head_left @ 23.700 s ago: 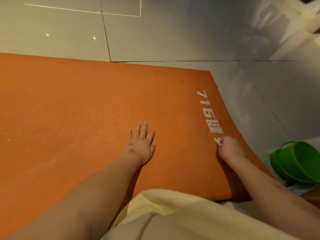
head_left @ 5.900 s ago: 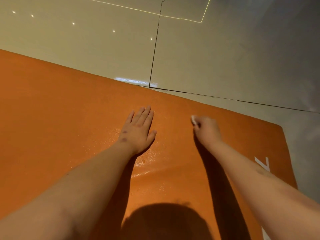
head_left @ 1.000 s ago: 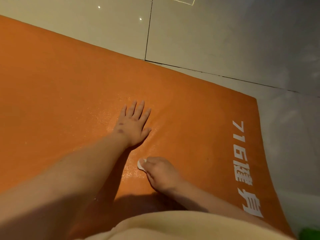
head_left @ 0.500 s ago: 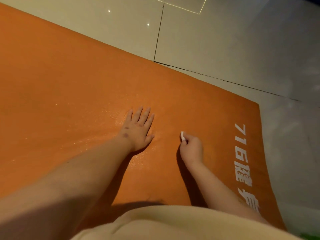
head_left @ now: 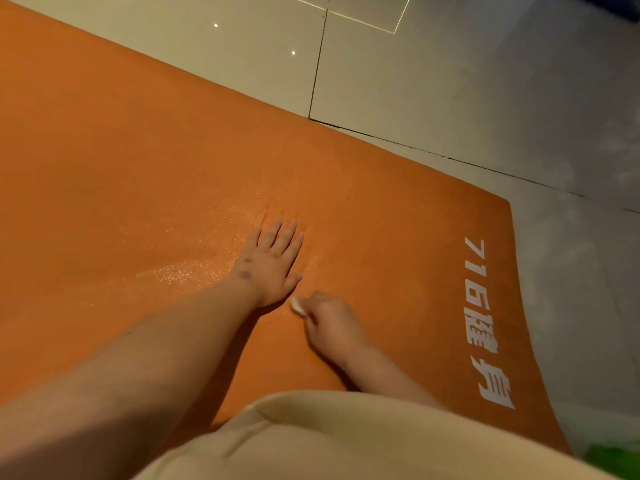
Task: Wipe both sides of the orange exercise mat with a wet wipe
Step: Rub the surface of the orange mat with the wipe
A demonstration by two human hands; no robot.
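White print [head_left: 486, 320] runs along the right-hand short edge of the orange exercise mat [head_left: 138, 161], its characters turned sideways in the head view; it begins with the digits "716"; two Chinese characters follow, the last reading 身; the one before it looks like 健, though blurred.

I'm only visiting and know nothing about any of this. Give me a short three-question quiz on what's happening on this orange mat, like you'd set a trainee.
1. True or false: the left hand lies flat on the orange mat, fingers straight.
2. Which hand pinches the wet wipe? A left hand; B right hand; C both.
3. Fill in: the white lettering runs near the mat's ____ edge, as the person sees it.
Key: 1 true; 2 B; 3 right.
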